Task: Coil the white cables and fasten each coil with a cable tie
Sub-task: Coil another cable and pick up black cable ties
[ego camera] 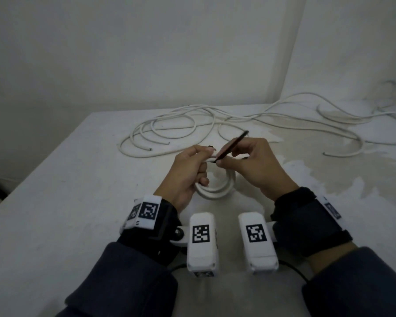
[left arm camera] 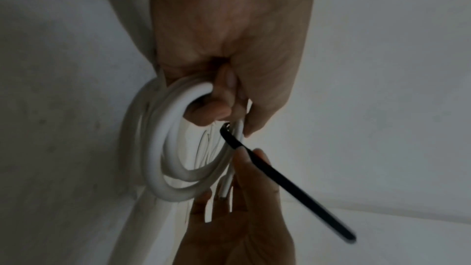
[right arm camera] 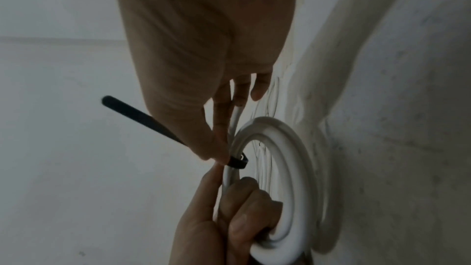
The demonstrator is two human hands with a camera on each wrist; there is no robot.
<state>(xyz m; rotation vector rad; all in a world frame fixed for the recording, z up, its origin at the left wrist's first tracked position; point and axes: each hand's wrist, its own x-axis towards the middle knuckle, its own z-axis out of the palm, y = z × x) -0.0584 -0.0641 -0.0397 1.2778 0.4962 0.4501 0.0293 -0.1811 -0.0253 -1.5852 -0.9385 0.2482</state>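
In the head view, a white coil (ego camera: 217,186) is gripped above the table (ego camera: 55,202) by the left hand (ego camera: 188,175), while a black cable tie (ego camera: 232,145) is pinched by the right hand (ego camera: 254,163); loose cables (ego camera: 181,124) lie beyond. In the left wrist view, fingers (left arm camera: 216,108) are curled through the coil's loops. In the right wrist view, the tie is seen looped round the strands between both hands.

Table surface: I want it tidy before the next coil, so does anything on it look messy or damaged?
Yes. Loose white cables sprawl uncoiled along the far side, and the table has a blotchy, worn-looking patch on the right.
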